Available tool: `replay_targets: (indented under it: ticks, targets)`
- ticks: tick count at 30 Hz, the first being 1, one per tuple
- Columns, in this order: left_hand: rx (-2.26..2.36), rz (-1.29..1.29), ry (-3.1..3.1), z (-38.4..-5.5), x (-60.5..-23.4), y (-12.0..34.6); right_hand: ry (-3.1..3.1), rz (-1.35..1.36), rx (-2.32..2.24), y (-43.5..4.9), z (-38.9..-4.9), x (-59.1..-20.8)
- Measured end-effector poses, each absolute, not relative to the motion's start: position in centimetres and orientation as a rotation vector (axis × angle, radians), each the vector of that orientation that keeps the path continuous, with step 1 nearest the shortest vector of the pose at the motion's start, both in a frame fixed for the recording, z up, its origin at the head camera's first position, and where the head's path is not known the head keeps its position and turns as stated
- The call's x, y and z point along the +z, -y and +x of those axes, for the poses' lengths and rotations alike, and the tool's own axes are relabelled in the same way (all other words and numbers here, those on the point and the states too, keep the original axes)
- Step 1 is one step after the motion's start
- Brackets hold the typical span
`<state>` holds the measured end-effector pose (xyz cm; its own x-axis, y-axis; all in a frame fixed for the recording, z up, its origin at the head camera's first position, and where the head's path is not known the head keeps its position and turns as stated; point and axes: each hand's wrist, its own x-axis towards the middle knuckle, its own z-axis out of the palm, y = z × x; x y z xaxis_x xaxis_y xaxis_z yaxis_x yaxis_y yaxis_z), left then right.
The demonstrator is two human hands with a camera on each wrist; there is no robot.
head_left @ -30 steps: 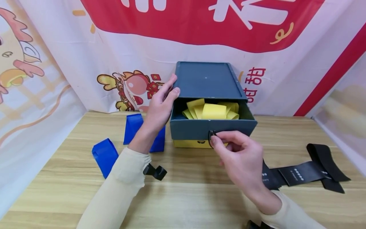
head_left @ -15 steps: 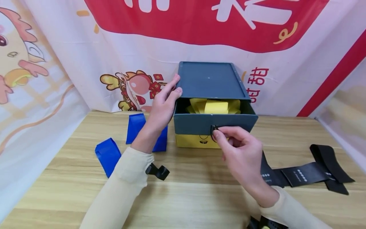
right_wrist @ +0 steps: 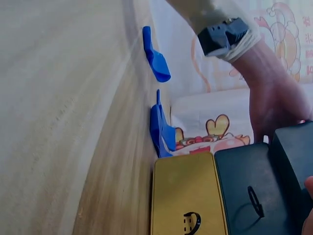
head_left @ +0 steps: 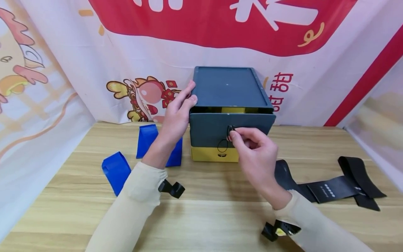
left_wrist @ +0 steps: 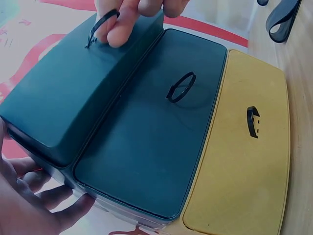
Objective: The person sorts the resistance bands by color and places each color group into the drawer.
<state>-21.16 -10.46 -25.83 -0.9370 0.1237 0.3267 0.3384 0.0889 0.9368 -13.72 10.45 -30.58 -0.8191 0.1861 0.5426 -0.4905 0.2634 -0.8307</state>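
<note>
A small drawer cabinet (head_left: 228, 85) stands against the back cloth. Its top drawer (head_left: 206, 127), dark blue-green, sticks out a little, and a strip of yellow material (head_left: 233, 110) shows through the narrow gap above its front. My right hand (head_left: 256, 154) pinches the black loop pull (left_wrist: 102, 24) on that drawer's front. My left hand (head_left: 176, 119) rests along the cabinet's left side, its fingers (left_wrist: 68, 210) extended against the wall. Below, the left wrist view shows a dark middle drawer (left_wrist: 142, 142) and a yellow bottom drawer (left_wrist: 239, 166), both flush and with black loops.
Two blue folded pieces (head_left: 116, 171) lie on the wooden table (head_left: 201, 224) to the left, one partly behind my left forearm. Black flat straps (head_left: 332, 190) with white print lie to the right. Printed cloth (head_left: 151, 56) hangs behind and at the sides.
The top drawer has slid back into the cabinet, pushed by my right hand at its pull. The yellow material inside is now mostly hidden. My left hand keeps its place.
</note>
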Motion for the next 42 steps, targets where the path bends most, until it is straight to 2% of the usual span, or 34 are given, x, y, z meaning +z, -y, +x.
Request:
replay_targets:
  ticks: [15,31,42]
  targets:
    - [-1.975,-0.464,2.179,-21.3,-25.9,10.3,2.017,0.233,1.604,-10.3,-15.9,-30.3]
    - [-1.956,-0.459,2.185,-21.3,-25.9,10.4,2.164,0.229,1.616,-11.5,-15.2,-29.4]
    - [-1.957,-0.452,2.200,-21.2,-25.9,10.4,2.216,0.224,1.572,-12.6,-14.9,-31.5]
